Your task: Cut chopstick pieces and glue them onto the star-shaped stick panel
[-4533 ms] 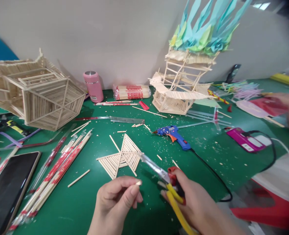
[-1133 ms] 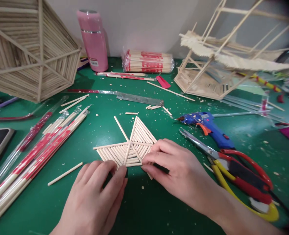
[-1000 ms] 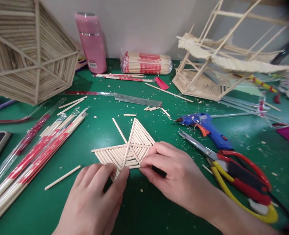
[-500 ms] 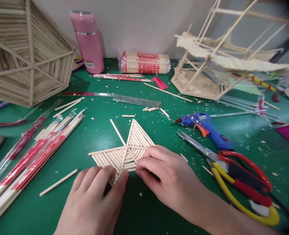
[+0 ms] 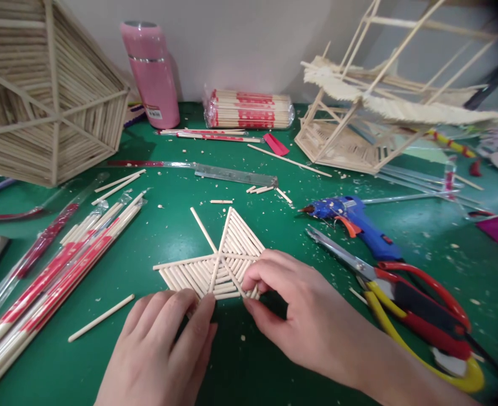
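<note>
A partly filled panel of wooden sticks [image 5: 223,258] lies flat on the green table, its spokes crossing at the middle and short sticks set in rows between several of them. My left hand [image 5: 164,332] grips its lower left edge, thumb and forefinger closed at the end of a spoke. At the lower right edge, my right hand [image 5: 293,301] pinches the panel near another spoke's end; its fingertips partly hide the short sticks there. One spoke at the upper left stands out with bare table on both sides. A loose stick [image 5: 101,317] lies left of my left hand.
Right of my hands lie a blue glue gun [image 5: 352,217], scissors [image 5: 346,254] and yellow-handled pliers [image 5: 384,321]. Wrapped sticks [image 5: 75,259] lie left. Behind are a ruler [image 5: 236,175], pink bottle [image 5: 154,79], stick bundle [image 5: 251,109], large stick panel [image 5: 54,113] and stick frame [image 5: 346,129].
My right hand's thumb and forefinger have shifted slightly right along the panel's lower edge, uncovering more of a spoke. My left thumb has drawn back a little to the left.
</note>
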`<state>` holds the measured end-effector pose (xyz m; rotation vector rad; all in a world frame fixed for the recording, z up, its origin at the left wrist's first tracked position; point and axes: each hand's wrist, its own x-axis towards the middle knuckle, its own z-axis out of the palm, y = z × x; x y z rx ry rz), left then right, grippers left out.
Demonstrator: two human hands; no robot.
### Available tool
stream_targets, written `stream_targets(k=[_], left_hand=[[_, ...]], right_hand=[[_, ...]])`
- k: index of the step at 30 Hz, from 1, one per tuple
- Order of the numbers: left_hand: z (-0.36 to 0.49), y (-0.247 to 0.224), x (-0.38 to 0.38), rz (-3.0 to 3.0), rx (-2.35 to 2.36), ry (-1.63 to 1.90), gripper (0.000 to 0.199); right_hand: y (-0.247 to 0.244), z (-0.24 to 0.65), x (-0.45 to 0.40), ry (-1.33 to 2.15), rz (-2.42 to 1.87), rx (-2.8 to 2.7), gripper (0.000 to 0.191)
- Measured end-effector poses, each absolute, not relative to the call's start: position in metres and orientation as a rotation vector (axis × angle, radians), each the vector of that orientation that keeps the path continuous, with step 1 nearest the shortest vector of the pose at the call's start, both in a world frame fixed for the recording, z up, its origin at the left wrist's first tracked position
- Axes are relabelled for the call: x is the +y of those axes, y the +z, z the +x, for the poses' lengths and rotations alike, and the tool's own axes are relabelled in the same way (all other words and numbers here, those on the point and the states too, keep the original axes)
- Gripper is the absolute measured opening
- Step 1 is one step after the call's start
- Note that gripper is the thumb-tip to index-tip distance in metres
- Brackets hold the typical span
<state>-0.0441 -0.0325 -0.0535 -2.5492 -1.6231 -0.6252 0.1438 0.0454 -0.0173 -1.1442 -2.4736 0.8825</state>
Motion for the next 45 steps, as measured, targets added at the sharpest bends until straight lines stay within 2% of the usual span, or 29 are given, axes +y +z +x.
stream_targets(k=[11,45], left_hand=[[-0.043,-0.055,-0.032,-2.538,-1.616,-0.688,0.016],[-0.043,-0.052,-0.033,-2.53,-1.619,-0.729,0.014]], right_hand=[[-0.027,0.137,0.039,0.653,-1.182,-2.528,0.014],[-0.029,0.137,0.038,0.576,-1.183,-2.513,0.013]])
